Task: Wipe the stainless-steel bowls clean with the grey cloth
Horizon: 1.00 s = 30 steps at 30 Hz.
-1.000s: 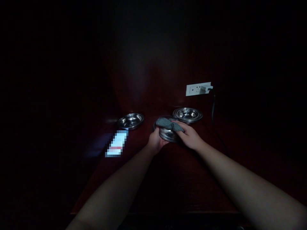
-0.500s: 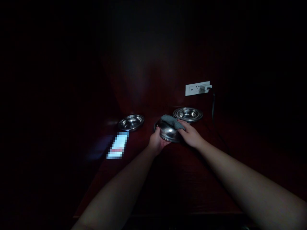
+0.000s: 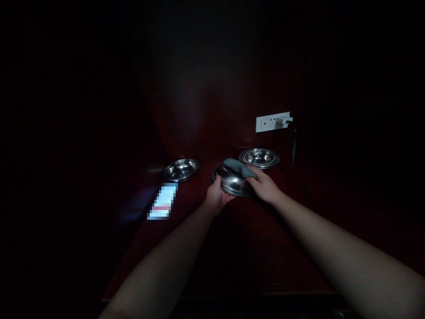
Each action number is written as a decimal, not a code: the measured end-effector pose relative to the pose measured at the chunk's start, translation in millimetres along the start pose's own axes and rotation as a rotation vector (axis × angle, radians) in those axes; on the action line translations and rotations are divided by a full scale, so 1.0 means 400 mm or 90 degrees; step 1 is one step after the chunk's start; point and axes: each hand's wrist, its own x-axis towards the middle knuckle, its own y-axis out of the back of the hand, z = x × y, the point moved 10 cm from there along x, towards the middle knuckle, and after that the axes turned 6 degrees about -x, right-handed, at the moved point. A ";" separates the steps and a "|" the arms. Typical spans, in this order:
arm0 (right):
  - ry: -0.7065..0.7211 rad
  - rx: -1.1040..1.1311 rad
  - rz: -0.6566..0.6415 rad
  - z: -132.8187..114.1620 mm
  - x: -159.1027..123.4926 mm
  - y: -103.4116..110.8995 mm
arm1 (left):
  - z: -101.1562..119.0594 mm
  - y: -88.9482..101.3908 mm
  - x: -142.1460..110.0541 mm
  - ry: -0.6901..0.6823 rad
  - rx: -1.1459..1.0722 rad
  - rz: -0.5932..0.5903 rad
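Note:
A steel bowl (image 3: 231, 182) is tilted with its underside toward me, above a dark red wooden table (image 3: 239, 248). My left hand (image 3: 215, 198) grips the bowl's left rim. My right hand (image 3: 264, 186) presses a grey cloth (image 3: 237, 167) against the top of the bowl's outer side, fingers closed on the cloth. The scene is very dark.
A single steel bowl (image 3: 181, 169) lies to the left. A stack of steel bowls (image 3: 259, 157) stands behind the right hand. A lit, blurred phone (image 3: 162, 200) lies at the left. A white wall socket (image 3: 272, 122) holds a plug with a black cable (image 3: 295, 150) hanging down.
The cloth slid from across the bowl's near side up to its top edge, and more bare steel now shows. Both hands stay on the bowl.

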 end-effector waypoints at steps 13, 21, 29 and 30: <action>0.048 0.048 -0.024 -0.040 -0.004 0.001 | -0.002 -0.002 0.003 0.004 -0.023 0.002; 0.038 0.047 -0.020 -0.033 -0.004 0.002 | 0.000 -0.005 -0.001 0.004 -0.023 -0.001; 0.037 0.031 -0.022 -0.032 -0.003 0.001 | 0.002 -0.004 -0.006 0.000 -0.011 0.011; 0.037 0.030 -0.022 -0.032 -0.003 0.001 | 0.002 -0.004 -0.006 0.002 -0.015 0.011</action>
